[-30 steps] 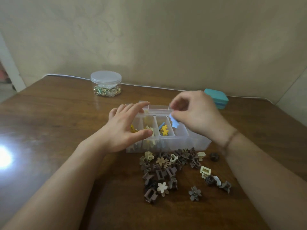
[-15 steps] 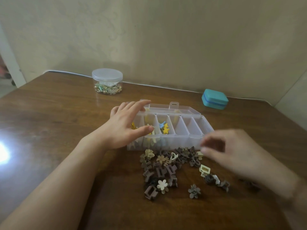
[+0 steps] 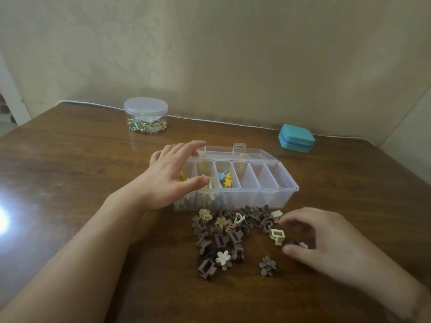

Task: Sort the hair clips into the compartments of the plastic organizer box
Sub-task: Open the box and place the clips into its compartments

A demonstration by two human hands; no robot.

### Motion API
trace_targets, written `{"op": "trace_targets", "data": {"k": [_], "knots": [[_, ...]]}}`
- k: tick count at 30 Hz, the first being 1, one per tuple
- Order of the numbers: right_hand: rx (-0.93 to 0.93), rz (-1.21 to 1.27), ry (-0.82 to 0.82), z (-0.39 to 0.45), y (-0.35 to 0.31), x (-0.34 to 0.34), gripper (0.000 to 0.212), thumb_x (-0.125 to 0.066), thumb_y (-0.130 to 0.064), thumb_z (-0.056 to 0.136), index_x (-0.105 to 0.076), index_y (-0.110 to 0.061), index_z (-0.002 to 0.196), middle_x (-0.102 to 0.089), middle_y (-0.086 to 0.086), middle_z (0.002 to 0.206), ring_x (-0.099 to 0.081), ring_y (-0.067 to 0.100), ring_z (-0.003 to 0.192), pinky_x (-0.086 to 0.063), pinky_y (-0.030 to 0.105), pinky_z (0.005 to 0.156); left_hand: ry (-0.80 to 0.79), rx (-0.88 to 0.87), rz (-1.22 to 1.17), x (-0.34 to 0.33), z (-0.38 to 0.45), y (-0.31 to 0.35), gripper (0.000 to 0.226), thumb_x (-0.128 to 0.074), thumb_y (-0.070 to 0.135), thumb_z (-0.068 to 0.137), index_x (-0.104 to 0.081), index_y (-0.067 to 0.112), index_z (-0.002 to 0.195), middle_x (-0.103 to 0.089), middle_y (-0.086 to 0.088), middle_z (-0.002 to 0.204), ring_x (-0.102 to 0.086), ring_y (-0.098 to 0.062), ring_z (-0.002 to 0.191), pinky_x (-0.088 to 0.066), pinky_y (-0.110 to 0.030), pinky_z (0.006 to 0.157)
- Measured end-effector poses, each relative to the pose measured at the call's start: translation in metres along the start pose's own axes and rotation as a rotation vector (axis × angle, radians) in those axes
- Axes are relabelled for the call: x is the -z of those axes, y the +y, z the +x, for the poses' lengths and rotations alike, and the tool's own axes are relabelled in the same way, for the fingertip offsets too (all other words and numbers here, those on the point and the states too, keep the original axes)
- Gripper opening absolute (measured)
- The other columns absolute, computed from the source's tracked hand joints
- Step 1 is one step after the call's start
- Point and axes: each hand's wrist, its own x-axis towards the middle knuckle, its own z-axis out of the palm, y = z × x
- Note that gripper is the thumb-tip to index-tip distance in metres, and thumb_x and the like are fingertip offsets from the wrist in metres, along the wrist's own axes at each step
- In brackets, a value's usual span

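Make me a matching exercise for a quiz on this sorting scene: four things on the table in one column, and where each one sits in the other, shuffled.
Things
1. round jar
2. teal case
3. grey flower clip
4. blue clip

Places
A. inside a compartment of the organizer box, next to yellow star clips
B. far left of the table, near the wall
C. alone on the wood, nearer the camera than the clip pile, beside the right hand
D. far right, behind the box

Pairs: 1-B, 2-D, 3-C, 4-A
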Motion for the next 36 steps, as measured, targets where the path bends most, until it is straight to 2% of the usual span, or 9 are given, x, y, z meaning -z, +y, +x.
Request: {"op": "trace_targets", "data": {"k": [4, 8, 13, 18, 22, 27, 31, 33, 36], "knots": [[-0.035, -0.057, -0.084, -0.021, 0.012, 0.003, 0.050, -0.071, -0.046, 0.079, -0.038, -0.066, 0.111, -0.032, -0.047, 0.104, -0.035, -0.014, 0.108, -0.036, 0.018, 0.099, -0.006, -0.002, -0.001, 0.000, 0.000, 0.000, 0.082, -0.034, 0.078, 0.075, -0.027, 0.041, 0.147, -0.043, 0.016, 0.132, -0.030, -0.008, 0.127, -0.018, -0.045, 0.113], [-0.077, -0.050, 0.032, -0.024, 0.007, -0.011, 0.039, -0.066, -0.035, 0.087, -0.045, -0.059, 0.109, -0.039, -0.042, 0.099, -0.041, -0.011, 0.107, -0.037, 0.020, 0.101, -0.002, 0.002, -0.010, 0.000, 0.000, 0.001, 0.083, -0.034, 0.078, 0.074, -0.027, 0.040, 0.147, -0.044, 0.016, 0.132, -0.030, -0.008, 0.127, -0.018, -0.046, 0.113], [-0.088, -0.080, 0.180, -0.021, 0.003, -0.021, 0.031, -0.067, -0.031, 0.086, -0.057, -0.052, 0.106, -0.043, -0.036, 0.088, -0.045, -0.008, 0.091, -0.036, 0.019, 0.084, 0.000, 0.010, -0.022, 0.000, -0.001, 0.003, 0.084, -0.034, 0.078, 0.073, -0.028, 0.040, 0.147, -0.044, 0.016, 0.131, -0.030, -0.008, 0.127, -0.018, -0.046, 0.113], [-0.080, 0.153, 0.311, -0.012, 0.005, -0.006, 0.028, -0.076, -0.028, 0.079, -0.063, -0.052, 0.085, -0.066, -0.021, 0.090, -0.059, -0.004, 0.078, -0.041, 0.015, 0.063, -0.011, 0.008, -0.065, 0.001, -0.002, 0.001, 0.074, -0.029, 0.073, 0.080, -0.028, 0.042, 0.147, -0.044, 0.018, 0.131, -0.029, -0.004, 0.125, -0.018, -0.046, 0.113], [0.062, 0.339, 0.342, 0.018, -0.025, 0.022, 0.014, -0.070, -0.035, 0.080, -0.068, -0.048, 0.082, -0.066, -0.032, 0.084, -0.060, -0.011, 0.078, -0.043, 0.011, 0.053, 0.025, 0.045, -0.248, -0.001, -0.002, -0.005, 0.053, -0.017, 0.059, 0.092, -0.032, 0.049, 0.143, -0.049, 0.020, 0.127, -0.033, -0.005, 0.125, -0.020, -0.051, 0.112], [0.227, 0.425, 0.247, 0.096, -0.079, 0.020, 0.009, -0.074, -0.028, 0.082, -0.074, -0.036, 0.086, -0.068, -0.023, 0.077, -0.058, -0.014, 0.081, -0.039, -0.002, 0.060, 0.038, 0.099, -0.399, -0.001, -0.001, -0.009, 0.057, -0.012, 0.076, 0.086, -0.035, 0.060, 0.136, -0.053, 0.021, 0.127, -0.039, -0.019, 0.132, -0.030, -0.057, 0.109], [0.210, 0.330, 0.162, 0.141, -0.097, -0.001, 0.017, -0.076, -0.020, 0.082, -0.074, -0.028, 0.097, -0.069, -0.017, 0.081, -0.062, -0.007, 0.075, -0.045, 0.008, 0.063, 0.068, 0.081, -0.377, 0.000, -0.002, -0.008, 0.067, -0.009, 0.082, 0.082, -0.037, 0.055, 0.137, -0.055, 0.025, 0.122, -0.043, -0.016, 0.131, -0.031, -0.056, 0.109], [0.215, 0.249, 0.250, 0.146, -0.096, -0.003, 0.016, -0.073, -0.020, 0.084, -0.074, -0.030, 0.095, -0.070, -0.018, 0.086, -0.062, -0.004, 0.083, -0.049, 0.019, 0.075, 0.066, 0.072, -0.339, 0.001, -0.002, -0.007, 0.065, -0.008, 0.079, 0.084, -0.035, 0.054, 0.138, -0.052, 0.033, 0.120, -0.041, -0.011, 0.130, -0.029, -0.054, 0.110], [0.326, 0.246, 0.440, 0.135, -0.081, 0.008, 0.012, -0.068, -0.022, 0.086, -0.072, -0.032, 0.093, -0.066, -0.023, 0.083, -0.058, -0.012, 0.076, -0.044, 0.004, 0.068, 0.063, 0.077, -0.307, 0.001, -0.004, -0.004, 0.060, -0.011, 0.073, 0.088, -0.033, 0.052, 0.140, -0.052, 0.034, 0.122, -0.037, -0.008, 0.129, -0.025, -0.054, 0.112]]}}
